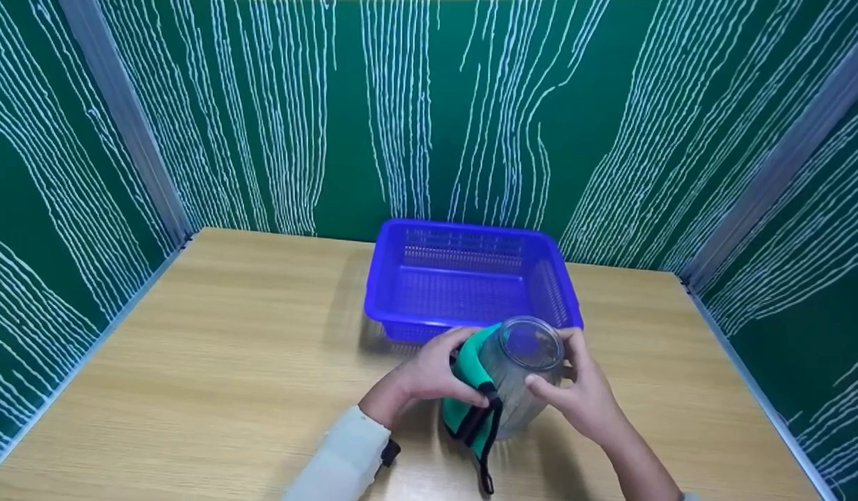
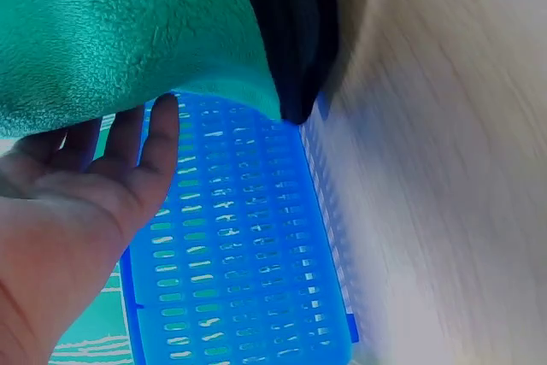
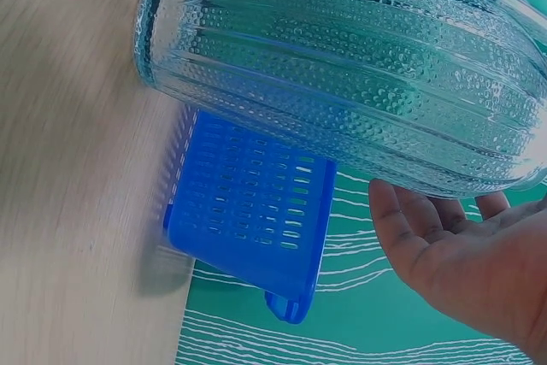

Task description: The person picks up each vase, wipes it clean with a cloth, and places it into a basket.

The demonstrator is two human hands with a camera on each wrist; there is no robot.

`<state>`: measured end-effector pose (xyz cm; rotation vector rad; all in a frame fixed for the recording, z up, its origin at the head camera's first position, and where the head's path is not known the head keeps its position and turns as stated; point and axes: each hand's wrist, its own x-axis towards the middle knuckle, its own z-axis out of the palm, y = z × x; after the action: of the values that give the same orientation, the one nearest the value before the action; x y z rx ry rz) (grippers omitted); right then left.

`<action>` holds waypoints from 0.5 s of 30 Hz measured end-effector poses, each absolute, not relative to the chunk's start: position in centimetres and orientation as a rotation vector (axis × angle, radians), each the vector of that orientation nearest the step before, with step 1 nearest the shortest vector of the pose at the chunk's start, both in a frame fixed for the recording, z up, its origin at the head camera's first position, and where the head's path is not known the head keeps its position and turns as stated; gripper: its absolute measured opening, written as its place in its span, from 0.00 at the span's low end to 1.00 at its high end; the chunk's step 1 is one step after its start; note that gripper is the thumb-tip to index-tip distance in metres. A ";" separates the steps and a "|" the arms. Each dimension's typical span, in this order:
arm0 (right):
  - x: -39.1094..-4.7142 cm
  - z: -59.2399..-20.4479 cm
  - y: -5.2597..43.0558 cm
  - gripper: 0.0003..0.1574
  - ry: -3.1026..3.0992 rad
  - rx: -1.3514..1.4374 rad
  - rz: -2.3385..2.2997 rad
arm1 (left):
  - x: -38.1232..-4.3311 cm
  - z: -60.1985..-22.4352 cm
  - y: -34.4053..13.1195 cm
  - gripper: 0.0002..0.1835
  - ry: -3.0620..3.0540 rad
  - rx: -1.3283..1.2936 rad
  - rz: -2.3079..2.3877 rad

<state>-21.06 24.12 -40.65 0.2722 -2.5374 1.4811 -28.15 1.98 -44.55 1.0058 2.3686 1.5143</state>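
Note:
A clear glass jar stands near the front of the table, mouth up and without a lid. In the right wrist view the jar shows ribbed, bumpy walls. My right hand grips it near the top, thumb on the near side and fingers round the far side. Against the jar's left side lies a fuzzy green cloth with black trim and a black strap hanging at the front. My left hand holds this cloth, thumb in front; in the left wrist view the fingers lie along its outer face.
Just behind the hands sits a blue plastic basket with slotted walls, nothing seen inside it. The wooden table is bounded by green walls with wavy white lines and by grey metal posts at the corners.

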 end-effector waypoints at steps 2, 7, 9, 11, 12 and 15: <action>-21.0 -40.6 24.1 0.34 -2.535 0.274 1.483 | -28.1 -44.4 2.1 0.46 2.355 1.022 1.550; -21.0 -40.7 24.1 0.34 -2.518 0.295 1.489 | -27.9 -44.0 2.3 0.47 2.292 0.994 1.677; -20.9 -40.7 24.0 0.34 -2.509 0.304 1.495 | -27.7 -43.7 2.4 0.46 2.277 0.970 1.716; -21.0 -40.8 24.0 0.35 -2.505 0.305 1.497 | -27.6 -43.4 2.5 0.45 2.268 0.949 1.745; -21.0 -40.8 24.0 0.35 -2.502 0.304 1.498 | -27.6 -43.3 2.5 0.45 2.269 0.932 1.749; -21.0 -40.8 24.0 0.34 -2.499 0.301 1.499 | -27.4 -42.9 2.7 0.43 2.284 0.902 1.752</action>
<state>-21.00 24.01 -40.81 0.3008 -2.4987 1.4989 -27.36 2.75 -42.89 0.9021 2.2841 1.7516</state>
